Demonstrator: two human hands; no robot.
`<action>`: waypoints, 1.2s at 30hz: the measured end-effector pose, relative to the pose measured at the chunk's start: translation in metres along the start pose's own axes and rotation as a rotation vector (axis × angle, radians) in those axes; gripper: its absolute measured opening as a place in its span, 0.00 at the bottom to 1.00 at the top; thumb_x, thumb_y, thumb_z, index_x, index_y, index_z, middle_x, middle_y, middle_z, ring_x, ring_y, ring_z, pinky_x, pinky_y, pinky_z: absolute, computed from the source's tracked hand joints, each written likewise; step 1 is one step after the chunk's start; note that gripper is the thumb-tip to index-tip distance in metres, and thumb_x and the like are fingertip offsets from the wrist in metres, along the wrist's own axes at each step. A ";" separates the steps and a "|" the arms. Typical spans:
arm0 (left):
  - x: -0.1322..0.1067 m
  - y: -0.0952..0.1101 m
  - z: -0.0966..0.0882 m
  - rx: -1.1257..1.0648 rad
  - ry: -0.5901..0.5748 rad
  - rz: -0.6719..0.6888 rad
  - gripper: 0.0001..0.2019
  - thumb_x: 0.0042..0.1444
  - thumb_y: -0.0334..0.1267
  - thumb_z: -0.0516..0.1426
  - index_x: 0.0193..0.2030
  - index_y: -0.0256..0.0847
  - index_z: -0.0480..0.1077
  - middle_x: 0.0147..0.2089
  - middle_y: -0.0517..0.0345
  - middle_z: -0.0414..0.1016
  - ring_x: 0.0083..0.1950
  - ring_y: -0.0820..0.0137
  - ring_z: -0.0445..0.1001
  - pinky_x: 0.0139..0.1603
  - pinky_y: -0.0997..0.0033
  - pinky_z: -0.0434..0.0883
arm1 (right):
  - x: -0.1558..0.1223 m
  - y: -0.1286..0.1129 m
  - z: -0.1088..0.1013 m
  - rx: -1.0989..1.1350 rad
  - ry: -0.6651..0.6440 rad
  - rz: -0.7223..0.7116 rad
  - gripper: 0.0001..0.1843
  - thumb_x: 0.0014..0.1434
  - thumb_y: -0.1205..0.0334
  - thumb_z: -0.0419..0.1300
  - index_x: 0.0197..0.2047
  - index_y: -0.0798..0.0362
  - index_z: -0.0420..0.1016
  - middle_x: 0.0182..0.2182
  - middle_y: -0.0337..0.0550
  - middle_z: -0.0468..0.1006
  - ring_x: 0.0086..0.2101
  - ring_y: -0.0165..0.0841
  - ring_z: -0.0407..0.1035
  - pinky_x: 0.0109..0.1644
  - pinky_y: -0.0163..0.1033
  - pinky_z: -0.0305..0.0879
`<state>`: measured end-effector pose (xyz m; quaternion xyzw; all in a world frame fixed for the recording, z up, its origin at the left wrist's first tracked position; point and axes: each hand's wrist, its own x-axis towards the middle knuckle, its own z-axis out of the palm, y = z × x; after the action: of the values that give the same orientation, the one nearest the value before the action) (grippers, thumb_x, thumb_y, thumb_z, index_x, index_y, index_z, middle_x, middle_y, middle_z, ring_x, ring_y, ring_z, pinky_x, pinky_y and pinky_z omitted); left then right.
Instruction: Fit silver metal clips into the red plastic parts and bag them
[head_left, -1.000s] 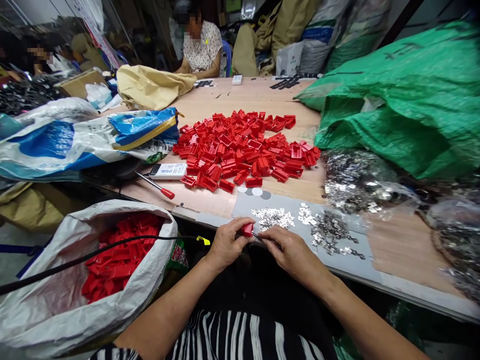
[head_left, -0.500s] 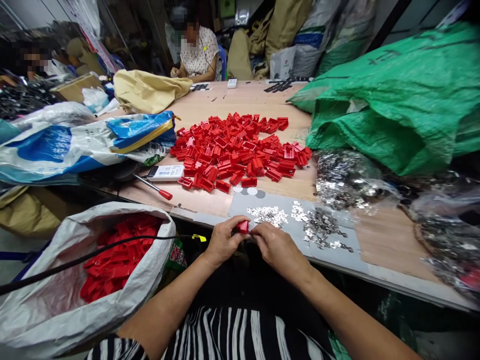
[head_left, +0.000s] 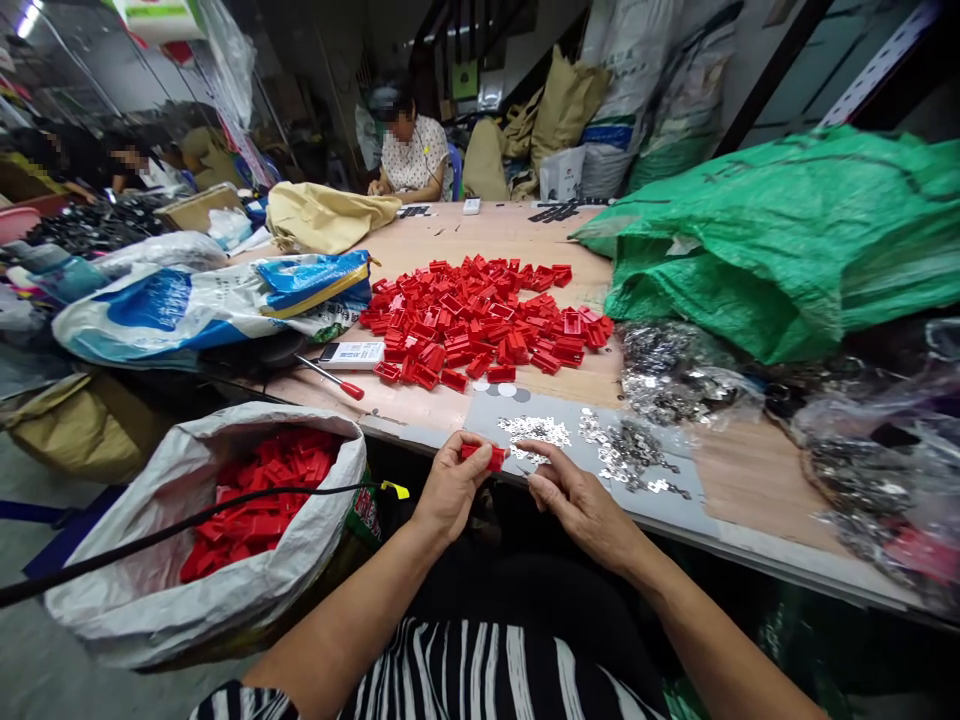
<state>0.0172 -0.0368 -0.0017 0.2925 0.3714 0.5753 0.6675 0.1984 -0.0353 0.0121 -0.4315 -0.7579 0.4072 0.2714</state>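
Observation:
My left hand [head_left: 450,490] pinches a small red plastic housing [head_left: 484,458] between thumb and fingers, just off the table's front edge. To its right, my right hand [head_left: 574,500] has its index finger stretched toward a pile of small shiny metal plates [head_left: 536,432], with the thumb apart below it. A thin dark sliver shows near those fingertips, too small to name. Farther right lies a second, greyer pile of metal pieces [head_left: 637,450]. Both piles rest on a grey sheet [head_left: 487,410]. Beyond the hands spreads a large heap of red plastic housings [head_left: 480,320].
A white sack [head_left: 97,610] of red housings stands at the lower left, a black cord [head_left: 150,535] crossing it. A red-handled tool [head_left: 351,389] lies beside a white box [head_left: 352,354]. Green sacking [head_left: 750,230] and bagged metal parts [head_left: 675,375] fill the right. A person [head_left: 412,155] sits opposite.
My right hand has drawn away from the red housing, and its index finger has straightened toward the metal plates. My left hand still holds the housing, now turned more sideways. The view has tilted up.

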 end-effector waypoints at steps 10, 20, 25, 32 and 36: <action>-0.026 0.014 0.004 -0.436 0.008 -0.301 0.06 0.59 0.34 0.56 0.38 0.33 0.70 0.36 0.51 0.79 0.39 0.68 0.79 0.50 0.65 0.72 | 0.002 -0.025 0.011 0.028 -0.024 -0.082 0.20 0.68 0.55 0.49 0.60 0.51 0.61 0.24 0.35 0.71 0.24 0.31 0.65 0.30 0.33 0.61; -0.043 0.020 0.006 -0.512 0.036 -0.295 0.08 0.61 0.34 0.54 0.37 0.31 0.72 0.37 0.48 0.79 0.41 0.66 0.79 0.55 0.60 0.71 | 0.001 -0.044 0.013 -0.021 -0.043 -0.132 0.17 0.68 0.56 0.49 0.57 0.50 0.63 0.30 0.40 0.76 0.29 0.34 0.70 0.34 0.35 0.65; -0.048 0.022 0.005 -0.562 0.046 -0.268 0.08 0.61 0.34 0.54 0.36 0.32 0.72 0.36 0.50 0.79 0.38 0.69 0.79 0.57 0.60 0.70 | 0.003 -0.049 0.016 -0.063 0.023 -0.175 0.14 0.68 0.57 0.49 0.53 0.50 0.67 0.36 0.43 0.79 0.34 0.35 0.72 0.40 0.37 0.66; -0.054 0.030 0.005 -0.564 0.079 -0.259 0.11 0.63 0.34 0.51 0.37 0.32 0.72 0.37 0.49 0.80 0.39 0.69 0.80 0.52 0.64 0.73 | -0.001 -0.052 0.025 -0.078 0.036 -0.188 0.14 0.67 0.57 0.50 0.54 0.49 0.65 0.36 0.42 0.78 0.35 0.36 0.72 0.39 0.37 0.66; -0.058 0.025 0.006 -0.555 0.058 -0.240 0.08 0.61 0.34 0.54 0.37 0.32 0.71 0.37 0.49 0.80 0.39 0.68 0.80 0.57 0.59 0.70 | 0.002 -0.051 0.029 0.062 0.119 -0.155 0.14 0.67 0.53 0.49 0.45 0.50 0.71 0.33 0.41 0.76 0.32 0.34 0.70 0.36 0.35 0.65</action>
<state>0.0049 -0.0899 0.0312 0.0366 0.2507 0.5800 0.7742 0.1534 -0.0601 0.0402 -0.3862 -0.7587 0.3818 0.3598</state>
